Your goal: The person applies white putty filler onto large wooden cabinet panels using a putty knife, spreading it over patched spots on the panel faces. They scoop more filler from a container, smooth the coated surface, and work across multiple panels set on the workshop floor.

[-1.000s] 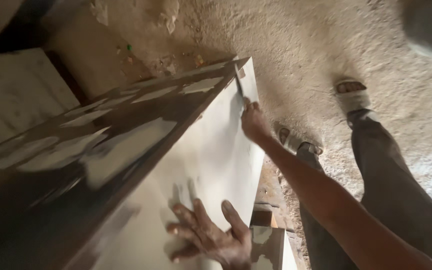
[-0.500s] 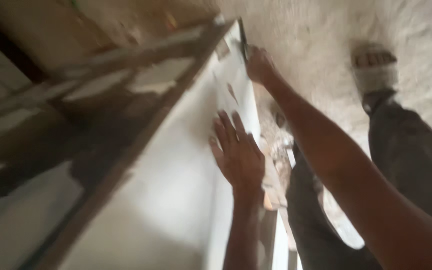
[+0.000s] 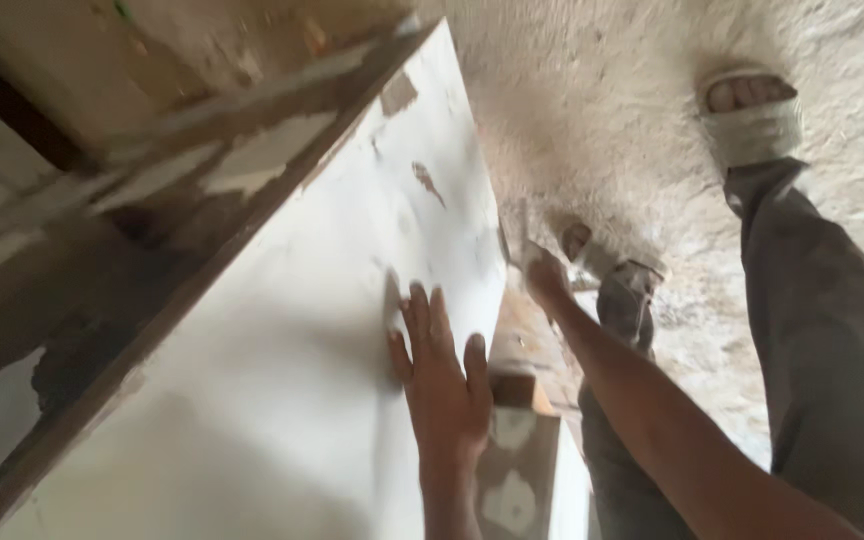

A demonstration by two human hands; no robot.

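Leaning on edge against a dark wooden frame [image 3: 202,270], the large flat white-painted board [image 3: 282,380] looks stiff, heavy, best held by its edges; left hand [image 3: 442,385] rests flat, released, right hand [image 3: 549,278] grasps a thin tool at its edge.

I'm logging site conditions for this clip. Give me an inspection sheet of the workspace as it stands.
Surface: white panel, tilted, smeared with filler patches near its far end.
Job's things: thin blade-like tool, blurred, at the panel's right edge.
Clutter: wooden block and patched white piece beside the panel.
Grippers: left hand flat on the panel, fingers spread; right hand at the panel's edge, gripping the tool.
Cables: nothing seen.
Surroundings: dusty rough floor; dark wooden frame along the panel's left; sandalled foot, grey trousers.
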